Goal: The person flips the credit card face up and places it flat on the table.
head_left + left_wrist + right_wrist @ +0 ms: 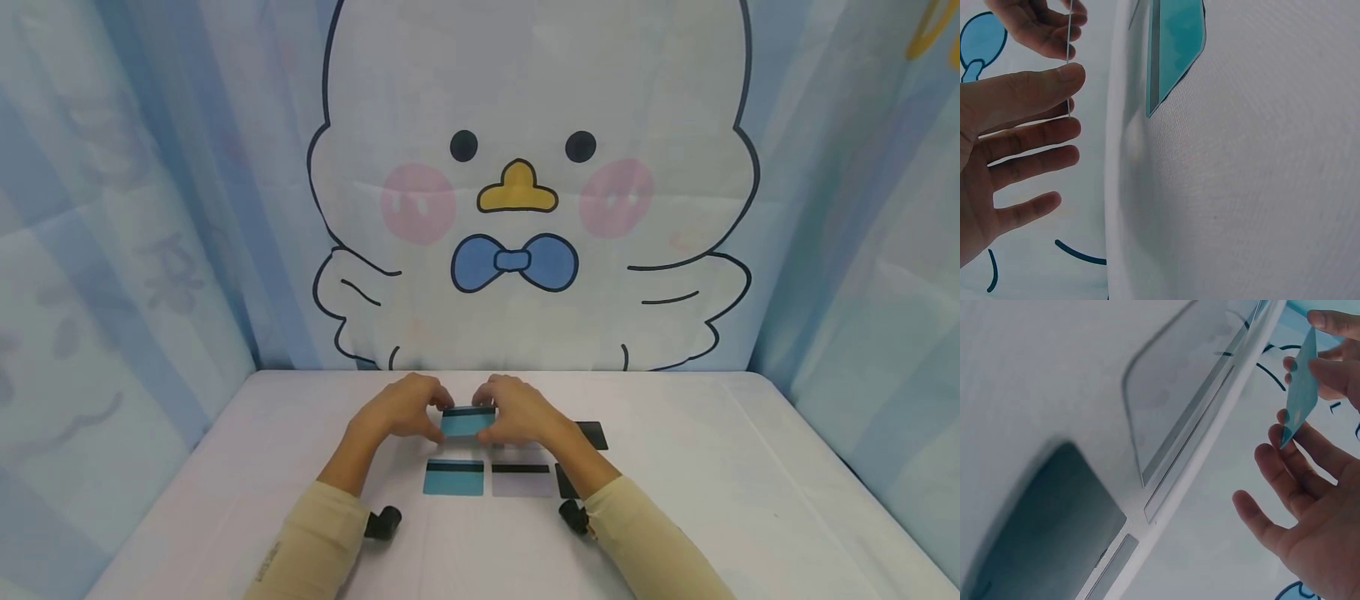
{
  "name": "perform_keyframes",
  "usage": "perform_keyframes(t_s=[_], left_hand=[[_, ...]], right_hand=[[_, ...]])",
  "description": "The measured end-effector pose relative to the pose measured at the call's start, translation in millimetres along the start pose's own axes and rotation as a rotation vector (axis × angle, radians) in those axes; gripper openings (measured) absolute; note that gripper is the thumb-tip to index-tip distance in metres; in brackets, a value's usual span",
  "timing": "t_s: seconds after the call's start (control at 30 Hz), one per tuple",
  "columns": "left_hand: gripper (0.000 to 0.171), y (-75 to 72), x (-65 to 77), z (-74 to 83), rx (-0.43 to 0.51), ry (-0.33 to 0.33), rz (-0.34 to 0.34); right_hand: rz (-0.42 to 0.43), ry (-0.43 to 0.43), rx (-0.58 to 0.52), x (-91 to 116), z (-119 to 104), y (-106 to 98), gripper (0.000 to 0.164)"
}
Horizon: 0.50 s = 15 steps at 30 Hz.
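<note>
A light-blue card with a dark stripe [468,422] is held up over the table between both hands. At its left end, the left hand [411,407] pinches it between thumb and fingertips. The right hand [519,410] grips the right end the same way. Edge-on in the left wrist view, the card shows as a thin line beside the left thumb [1054,81]. The right wrist view shows the card's blue face [1302,390], with the right hand's other fingers [1260,519] spread below. Nearer the person, another light-blue striped card [453,478] lies flat.
Beside that flat card lie a pale lavender card with a dark stripe [522,482] and a black card [566,483], partly behind the right forearm. Farther back lie another black card [593,435] and a pale card, mostly covered by the right hand. A printed curtain [525,317] hangs behind the white table [697,483].
</note>
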<state>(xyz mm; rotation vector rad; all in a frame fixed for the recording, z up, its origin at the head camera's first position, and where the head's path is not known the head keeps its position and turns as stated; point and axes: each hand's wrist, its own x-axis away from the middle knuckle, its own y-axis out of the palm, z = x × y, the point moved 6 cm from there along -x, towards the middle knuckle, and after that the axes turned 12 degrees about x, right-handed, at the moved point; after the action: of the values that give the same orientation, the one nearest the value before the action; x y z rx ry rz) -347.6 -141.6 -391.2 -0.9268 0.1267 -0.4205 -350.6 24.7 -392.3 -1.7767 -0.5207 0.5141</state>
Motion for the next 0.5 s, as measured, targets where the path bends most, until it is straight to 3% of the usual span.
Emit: perform_keyframes(t_s=[0.5], left_hand=[[0.049,-4.0,2.9,5.1,0.039,0.057,0.03]], right_hand=[[0.007,-0.02,0.034,0.2,-0.6,1.3,0.047]])
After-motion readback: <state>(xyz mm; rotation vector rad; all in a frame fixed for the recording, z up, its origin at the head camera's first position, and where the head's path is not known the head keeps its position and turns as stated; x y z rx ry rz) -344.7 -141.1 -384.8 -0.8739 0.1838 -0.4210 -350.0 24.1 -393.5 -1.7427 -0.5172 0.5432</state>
